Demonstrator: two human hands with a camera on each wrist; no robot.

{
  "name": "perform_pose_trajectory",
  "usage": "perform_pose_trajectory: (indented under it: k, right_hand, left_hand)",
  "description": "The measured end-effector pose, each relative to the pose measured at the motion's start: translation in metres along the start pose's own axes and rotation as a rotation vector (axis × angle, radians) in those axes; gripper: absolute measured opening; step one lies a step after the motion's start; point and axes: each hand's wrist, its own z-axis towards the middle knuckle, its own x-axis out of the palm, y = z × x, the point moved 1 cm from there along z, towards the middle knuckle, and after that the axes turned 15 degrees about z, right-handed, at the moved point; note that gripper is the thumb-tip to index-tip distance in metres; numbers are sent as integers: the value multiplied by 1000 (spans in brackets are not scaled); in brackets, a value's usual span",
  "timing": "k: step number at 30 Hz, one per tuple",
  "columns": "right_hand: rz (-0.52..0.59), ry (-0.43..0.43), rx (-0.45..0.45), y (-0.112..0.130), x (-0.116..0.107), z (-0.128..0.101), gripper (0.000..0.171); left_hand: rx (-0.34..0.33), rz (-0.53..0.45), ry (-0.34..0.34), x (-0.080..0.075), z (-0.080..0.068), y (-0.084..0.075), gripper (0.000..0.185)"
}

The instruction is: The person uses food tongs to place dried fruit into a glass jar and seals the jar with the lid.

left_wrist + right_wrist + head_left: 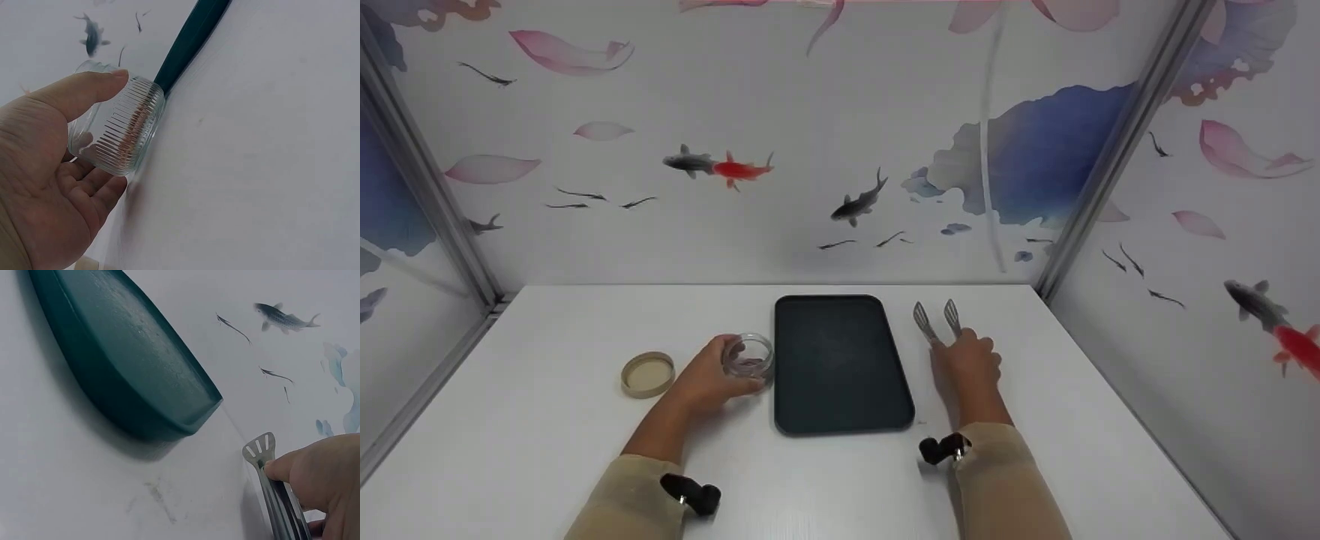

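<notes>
Fingers [84, 93] curl round glass jar [121, 126] — right hand [969, 364] grips tongs [936, 321].

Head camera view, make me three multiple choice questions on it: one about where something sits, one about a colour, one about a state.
1. Where is the round lid?
A. left of the glass jar
B. on the tray
C. right of the tongs

2. What colour is the tray?
A. red
B. dark teal
C. yellow

3. What is the left hand doing?
A. lying flat on the table
B. holding the lid
C. holding the glass jar

Answers:
1 A, the lid lies on the table left of the jar.
2 B, the wrist views show dark teal.
3 C, thumb and fingers curl round the jar's ribbed wall.
</notes>
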Motion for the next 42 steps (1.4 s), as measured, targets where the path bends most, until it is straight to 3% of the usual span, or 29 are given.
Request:
perform_pose_trajectory:
  k: [11,18,21,28,32,42]
  right_hand:
    - [-59,-97,-93,15,-3,1,83]
    - [39,-113,-191,28,3,-2,79]
    - [134,-64,-242,40,5,-7,79]
    - [287,147,-343,71,11,-29,82]
    - [337,235,-399,84,21,-44,82]
    - [394,372,-425,105,51,-67,86]
  left_hand:
    - [8,0,-3,1,0,0,102]
    - [14,-19,-10,1,-3,0,101]
    - [14,-13,-13,1,-3,0,101]
    - [14,-23,-5,1,0,1,102]
    - [9,-38,6,0,0,0,102]
    - [5,-56,-2,1,1,0,101]
